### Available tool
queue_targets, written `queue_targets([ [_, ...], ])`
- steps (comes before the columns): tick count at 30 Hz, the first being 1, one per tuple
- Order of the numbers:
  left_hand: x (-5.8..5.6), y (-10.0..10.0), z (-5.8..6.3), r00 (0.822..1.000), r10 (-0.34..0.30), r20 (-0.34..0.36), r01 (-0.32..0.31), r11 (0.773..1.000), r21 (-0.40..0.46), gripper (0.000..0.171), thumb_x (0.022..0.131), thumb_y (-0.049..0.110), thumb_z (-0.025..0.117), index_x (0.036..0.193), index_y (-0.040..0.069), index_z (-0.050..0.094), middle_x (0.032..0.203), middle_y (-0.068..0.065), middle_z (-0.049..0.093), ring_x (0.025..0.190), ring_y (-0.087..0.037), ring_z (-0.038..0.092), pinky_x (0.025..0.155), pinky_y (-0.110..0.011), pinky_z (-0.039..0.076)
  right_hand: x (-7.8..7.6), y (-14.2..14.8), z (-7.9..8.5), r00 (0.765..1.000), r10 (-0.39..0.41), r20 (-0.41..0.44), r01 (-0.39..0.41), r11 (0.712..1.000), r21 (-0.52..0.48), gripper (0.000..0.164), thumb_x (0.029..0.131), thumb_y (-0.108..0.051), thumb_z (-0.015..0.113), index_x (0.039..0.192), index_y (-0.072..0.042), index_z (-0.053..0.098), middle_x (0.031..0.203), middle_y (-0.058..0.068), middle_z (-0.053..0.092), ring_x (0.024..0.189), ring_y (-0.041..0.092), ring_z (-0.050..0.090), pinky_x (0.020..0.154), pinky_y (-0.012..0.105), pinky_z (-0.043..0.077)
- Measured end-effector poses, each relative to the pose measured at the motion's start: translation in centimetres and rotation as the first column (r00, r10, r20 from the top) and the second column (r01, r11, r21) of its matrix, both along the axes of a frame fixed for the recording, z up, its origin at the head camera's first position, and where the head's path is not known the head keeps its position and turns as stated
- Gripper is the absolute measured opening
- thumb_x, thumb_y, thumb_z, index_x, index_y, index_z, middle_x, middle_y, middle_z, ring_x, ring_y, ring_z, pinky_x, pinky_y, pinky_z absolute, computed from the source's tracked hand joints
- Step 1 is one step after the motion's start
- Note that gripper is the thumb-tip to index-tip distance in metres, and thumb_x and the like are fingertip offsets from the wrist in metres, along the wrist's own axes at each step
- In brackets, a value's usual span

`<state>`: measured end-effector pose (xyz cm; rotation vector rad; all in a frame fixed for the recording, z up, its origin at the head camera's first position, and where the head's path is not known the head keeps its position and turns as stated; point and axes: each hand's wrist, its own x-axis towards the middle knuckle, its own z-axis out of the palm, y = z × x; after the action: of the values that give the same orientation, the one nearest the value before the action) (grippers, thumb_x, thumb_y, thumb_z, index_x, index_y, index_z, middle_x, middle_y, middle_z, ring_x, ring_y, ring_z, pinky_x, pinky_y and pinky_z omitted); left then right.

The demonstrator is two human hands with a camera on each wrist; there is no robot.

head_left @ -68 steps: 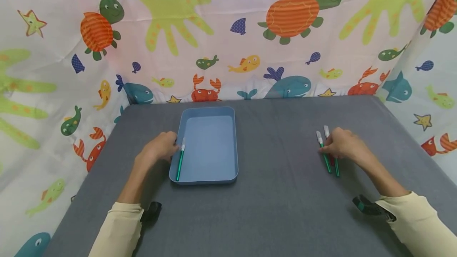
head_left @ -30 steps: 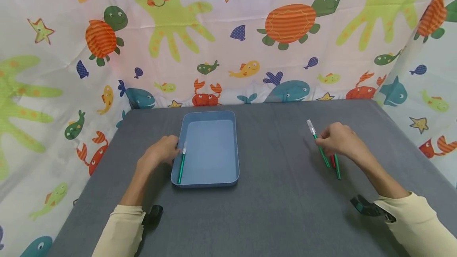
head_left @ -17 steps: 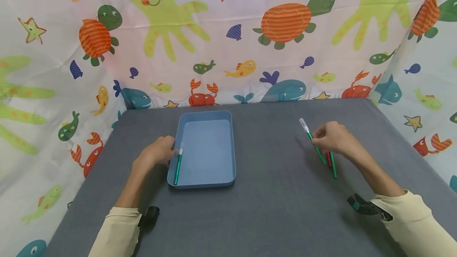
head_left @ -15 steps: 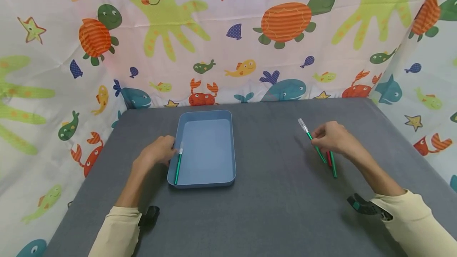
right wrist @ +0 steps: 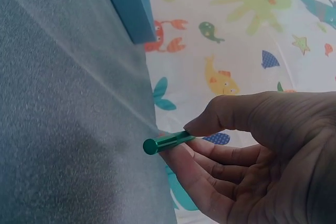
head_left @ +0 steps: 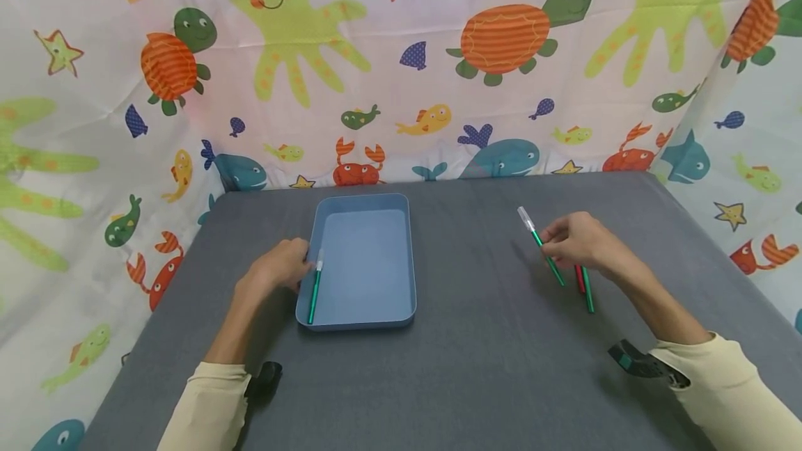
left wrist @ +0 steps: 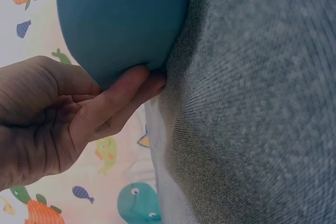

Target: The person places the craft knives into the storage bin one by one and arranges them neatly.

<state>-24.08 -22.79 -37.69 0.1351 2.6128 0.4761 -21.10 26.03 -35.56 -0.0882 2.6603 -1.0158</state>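
Observation:
My left hand [head_left: 278,266] holds the left wall of a shallow blue tray [head_left: 409,256]. Its fingers press the outside of the tray [left wrist: 123,24] in the left wrist view. One slim green pen-like tool [head_left: 315,291] with a clear cap lies inside along the tray's left side. Between thumb and fingers, my right hand [head_left: 579,239] pinches another such green tool [head_left: 537,239], tilted with its clear cap up and away; its round green end [right wrist: 150,146] shows in the right wrist view. Under this hand lie a red tool [head_left: 580,280] and a third green one [head_left: 587,291], their far ends hidden.
A grey cloth-covered table [head_left: 464,367] spreads under everything. Behind it and along both sides hangs a white curtain [head_left: 388,19] printed with sea animals. Dark wrist-worn devices [head_left: 635,360] sit at the sleeves.
My right hand has taken a green tool from beside the others, raised it and brought it slightly left toward the tray. The left hand stays on the tray.

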Motion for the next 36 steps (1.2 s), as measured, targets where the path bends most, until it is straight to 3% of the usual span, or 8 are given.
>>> queue_targets([
  [12, 0.1, 0.0, 0.2, 1.0, 0.005, -0.007, -0.005, 1.0, 0.021, 0.033, 0.107, 0.009, 0.055, 0.134, -0.011, 0.053, 0.116, -0.025, 0.067, 0.096, -0.029, 0.074, 0.089, -0.045, 0.065, 0.4, -1.5, 0.5, 1.0, -0.01, 0.014, 0.011, 0.996, -0.09, 0.037, 0.097, -0.014, 0.071, 0.122, 0.013, 0.065, 0.099, 0.016, 0.077, 0.075, 0.011, 0.072, 0.075, 0.034, 0.067],
  [22, 0.2, 0.2, 0.1, 1.0, 0.004, -0.003, -0.004, 1.0, 0.01, 0.033, 0.107, 0.009, 0.055, 0.133, -0.011, 0.054, 0.115, -0.024, 0.068, 0.096, -0.028, 0.075, 0.09, -0.047, 0.065, 0.7, -4.7, 1.5, 0.999, 0.029, -0.032, -0.033, 0.99, -0.138, 0.029, 0.097, -0.012, 0.07, 0.115, 0.01, 0.067, 0.095, 0.013, 0.074, 0.075, 0.012, 0.07, 0.076, 0.035, 0.068],
  [36, 0.0, 0.3, 0.2, 1.0, -0.006, 0.009, 0.006, 1.0, 0.001, 0.032, 0.108, 0.009, 0.054, 0.132, -0.011, 0.053, 0.113, -0.024, 0.068, 0.092, -0.027, 0.075, 0.089, -0.046, 0.065, -0.2, -10.1, 2.3, 0.994, 0.096, -0.046, -0.104, 0.969, -0.224, 0.023, 0.095, -0.01, 0.069, 0.111, 0.007, 0.07, 0.09, 0.012, 0.073, 0.072, 0.016, 0.071, 0.073, 0.033, 0.067],
])
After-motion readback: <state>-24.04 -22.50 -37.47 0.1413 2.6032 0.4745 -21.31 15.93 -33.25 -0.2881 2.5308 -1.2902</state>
